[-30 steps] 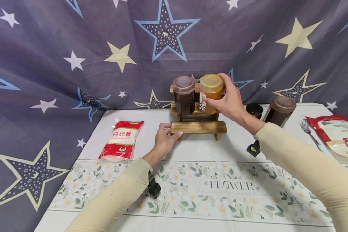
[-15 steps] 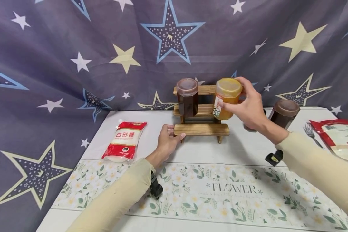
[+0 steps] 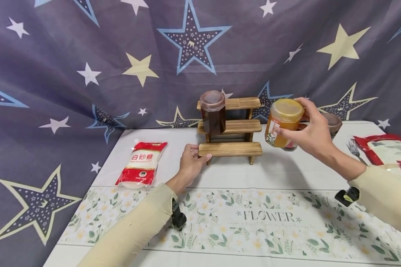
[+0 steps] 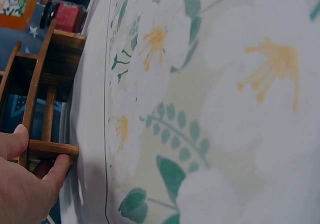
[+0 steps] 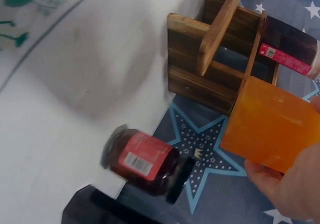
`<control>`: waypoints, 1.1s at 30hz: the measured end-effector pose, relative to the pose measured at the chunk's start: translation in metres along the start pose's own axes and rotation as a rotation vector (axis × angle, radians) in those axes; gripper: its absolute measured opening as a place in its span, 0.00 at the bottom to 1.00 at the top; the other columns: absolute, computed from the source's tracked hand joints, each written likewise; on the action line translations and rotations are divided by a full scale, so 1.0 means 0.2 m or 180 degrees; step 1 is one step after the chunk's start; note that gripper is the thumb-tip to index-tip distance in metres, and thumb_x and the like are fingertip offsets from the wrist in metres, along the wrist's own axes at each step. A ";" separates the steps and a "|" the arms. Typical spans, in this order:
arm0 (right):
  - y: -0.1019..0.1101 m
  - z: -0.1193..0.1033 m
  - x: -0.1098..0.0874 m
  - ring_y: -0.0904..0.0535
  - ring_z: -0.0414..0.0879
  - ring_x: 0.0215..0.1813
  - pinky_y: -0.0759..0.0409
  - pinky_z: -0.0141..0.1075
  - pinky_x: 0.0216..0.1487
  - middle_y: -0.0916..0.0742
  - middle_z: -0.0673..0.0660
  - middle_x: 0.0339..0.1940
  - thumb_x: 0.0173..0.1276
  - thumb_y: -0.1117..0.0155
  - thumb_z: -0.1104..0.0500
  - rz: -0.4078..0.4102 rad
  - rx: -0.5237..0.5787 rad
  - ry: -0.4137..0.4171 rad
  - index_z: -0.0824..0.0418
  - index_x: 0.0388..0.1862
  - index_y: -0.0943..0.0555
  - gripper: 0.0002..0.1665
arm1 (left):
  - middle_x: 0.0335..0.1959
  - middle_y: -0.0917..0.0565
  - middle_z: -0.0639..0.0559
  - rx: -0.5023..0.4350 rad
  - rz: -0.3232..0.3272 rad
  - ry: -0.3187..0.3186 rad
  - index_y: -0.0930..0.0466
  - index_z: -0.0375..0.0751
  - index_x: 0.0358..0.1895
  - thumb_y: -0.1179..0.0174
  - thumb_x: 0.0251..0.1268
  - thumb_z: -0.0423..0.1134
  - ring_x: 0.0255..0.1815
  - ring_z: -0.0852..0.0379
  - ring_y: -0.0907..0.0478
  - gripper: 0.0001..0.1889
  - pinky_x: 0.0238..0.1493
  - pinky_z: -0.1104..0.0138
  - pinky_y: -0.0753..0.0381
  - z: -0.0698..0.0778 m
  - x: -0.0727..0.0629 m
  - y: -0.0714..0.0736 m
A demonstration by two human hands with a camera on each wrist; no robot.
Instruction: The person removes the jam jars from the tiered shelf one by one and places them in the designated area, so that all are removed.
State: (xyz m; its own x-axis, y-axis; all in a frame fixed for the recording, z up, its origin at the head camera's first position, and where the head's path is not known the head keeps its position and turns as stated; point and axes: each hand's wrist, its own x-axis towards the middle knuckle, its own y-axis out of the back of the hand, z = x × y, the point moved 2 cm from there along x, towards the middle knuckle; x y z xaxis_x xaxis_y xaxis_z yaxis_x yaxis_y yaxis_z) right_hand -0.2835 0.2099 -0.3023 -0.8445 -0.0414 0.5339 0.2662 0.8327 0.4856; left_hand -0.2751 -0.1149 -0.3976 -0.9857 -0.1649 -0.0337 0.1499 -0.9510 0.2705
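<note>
My right hand (image 3: 315,129) grips an orange-filled jar with a yellow lid (image 3: 285,122), held in the air to the right of a small three-step wooden stand (image 3: 230,149). In the right wrist view, that jar's orange side (image 5: 275,126) faces the camera. My left hand (image 3: 190,163) holds the left end of the stand's lowest step, thumb on top; the left wrist view shows this hand (image 4: 30,179) pinching the wood. A dark jar with a brownish lid (image 3: 214,113) stands upright on the stand's left side.
A red-and-white sugar bag (image 3: 141,165) lies at the left. Behind my right hand is another dark jar (image 3: 332,122); a small black-lidded jar (image 5: 147,161) shows in the right wrist view. A fork (image 3: 354,148) and a second red-and-white bag (image 3: 387,152) lie at the right.
My right hand has carried the orange jar off the stand's right side, rightward and slightly lower. My left hand stays on the lowest step, and the dark jar has not moved.
</note>
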 end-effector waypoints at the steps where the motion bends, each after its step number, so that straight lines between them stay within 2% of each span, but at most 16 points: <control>1: 0.01 0.01 -0.01 0.25 0.36 0.44 0.26 0.18 0.41 0.22 0.54 0.52 0.48 0.20 0.62 0.0009 0.0012 -0.0003 0.52 0.69 0.34 0.50 | 0.50 0.20 0.39 -0.0015 -0.0005 0.0011 0.35 0.37 0.58 0.33 0.60 0.35 0.49 0.49 0.22 0.26 0.44 0.64 0.20 0.00 0.00 0.00; 6: 0.04 0.05 -0.06 0.26 0.38 0.42 0.29 0.18 0.38 0.22 0.53 0.51 0.48 0.20 0.62 0.0031 -0.0008 -0.0014 0.52 0.69 0.34 0.49 | 0.50 0.20 0.39 -0.0027 0.0006 0.0043 0.35 0.37 0.58 0.33 0.60 0.35 0.50 0.49 0.22 0.26 0.45 0.64 0.20 0.00 0.00 0.01; 13: 0.06 0.13 -0.13 0.26 0.32 0.43 0.28 0.14 0.41 0.22 0.58 0.53 0.51 0.22 0.62 -0.0065 -0.0031 -0.0187 0.55 0.70 0.36 0.48 | 0.50 0.20 0.41 0.0010 0.0001 0.0076 0.35 0.38 0.58 0.33 0.60 0.36 0.49 0.50 0.22 0.26 0.44 0.64 0.19 0.00 0.01 0.01; 18: 0.07 0.20 -0.19 0.28 0.30 0.41 0.30 0.13 0.39 0.22 0.62 0.53 0.51 0.22 0.62 -0.0097 -0.0136 -0.0230 0.56 0.70 0.37 0.49 | 0.50 0.20 0.40 0.0032 -0.0008 0.0047 0.35 0.38 0.58 0.33 0.61 0.36 0.49 0.49 0.22 0.26 0.44 0.64 0.20 0.01 0.01 0.01; 24: 0.06 0.28 -0.25 0.28 0.30 0.41 0.31 0.14 0.39 0.22 0.61 0.52 0.49 0.22 0.65 -0.0015 -0.0143 -0.0200 0.57 0.70 0.36 0.50 | 0.50 0.19 0.39 -0.0020 -0.0034 0.0020 0.35 0.37 0.59 0.33 0.61 0.35 0.49 0.48 0.21 0.26 0.45 0.64 0.19 0.00 0.01 0.00; 29: 0.05 0.35 -0.30 0.30 0.28 0.41 0.33 0.12 0.40 0.22 0.64 0.54 0.50 0.21 0.62 -0.0111 -0.0208 -0.0312 0.58 0.71 0.38 0.51 | 0.50 0.19 0.39 -0.0041 -0.0038 0.0032 0.35 0.37 0.58 0.33 0.60 0.34 0.49 0.48 0.21 0.26 0.45 0.64 0.19 -0.01 0.01 0.00; 33: 0.04 0.37 -0.31 0.31 0.29 0.41 0.34 0.12 0.41 0.22 0.65 0.54 0.50 0.21 0.62 -0.0127 -0.0222 -0.0305 0.58 0.71 0.38 0.51 | 0.50 0.19 0.40 -0.0053 -0.0056 0.0015 0.35 0.37 0.59 0.33 0.60 0.34 0.49 0.49 0.21 0.26 0.44 0.64 0.19 -0.01 0.01 0.00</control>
State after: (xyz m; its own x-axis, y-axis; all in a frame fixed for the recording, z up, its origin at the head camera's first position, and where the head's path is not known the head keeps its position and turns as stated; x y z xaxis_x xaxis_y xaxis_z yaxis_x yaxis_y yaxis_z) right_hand -0.2634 0.2596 -0.3826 -0.8948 -0.0179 0.4461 0.2603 0.7908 0.5540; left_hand -0.2759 -0.1163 -0.3989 -0.9879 -0.1493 -0.0430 0.1338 -0.9579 0.2539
